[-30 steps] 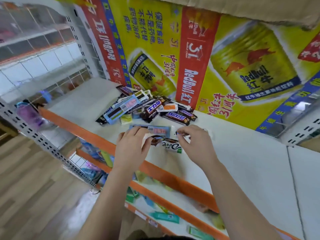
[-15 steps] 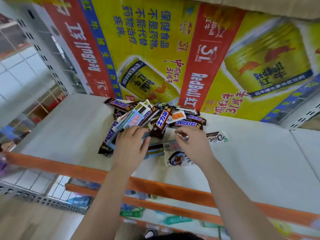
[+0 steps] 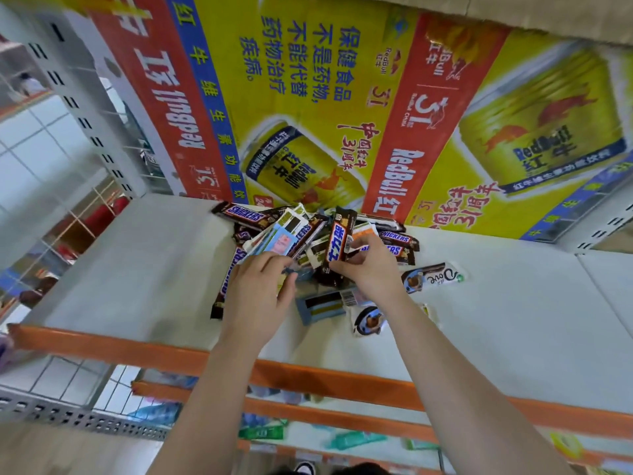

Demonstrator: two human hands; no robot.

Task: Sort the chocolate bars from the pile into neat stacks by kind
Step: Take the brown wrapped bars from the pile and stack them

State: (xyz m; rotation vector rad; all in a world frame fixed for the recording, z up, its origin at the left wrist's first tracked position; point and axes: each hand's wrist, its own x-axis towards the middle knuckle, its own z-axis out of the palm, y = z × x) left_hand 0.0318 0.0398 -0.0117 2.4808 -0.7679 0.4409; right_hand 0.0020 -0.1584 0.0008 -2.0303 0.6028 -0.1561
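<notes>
A pile of chocolate bars point(image 3: 301, 231) lies at the back of a white shelf point(image 3: 137, 275): brown Snickers bars, pale blue bars and others. My right hand point(image 3: 370, 265) grips a brown Snickers bar point(image 3: 337, 248) that stands tilted over the pile. My left hand point(image 3: 260, 289) rests on the pile's near edge, fingers curled over a blue bar; what it holds is hidden. A pale blue bar point(image 3: 323, 305) lies flat between my wrists. Two white Dove bars lie apart from the pile, one point(image 3: 433, 276) to the right, one point(image 3: 368, 320) under my right forearm.
The shelf has an orange front rail point(image 3: 137, 347). A yellow and red Red Bull poster point(image 3: 342, 108) forms the back wall. A perforated grey upright point(image 3: 78, 108) stands at the left. Lower shelves with packets point(image 3: 263, 431) show below.
The view moved closer to the pile. My right hand went forward from the Dove bars into the pile and took hold of the brown Snickers bar. My left hand stayed at the pile's edge.
</notes>
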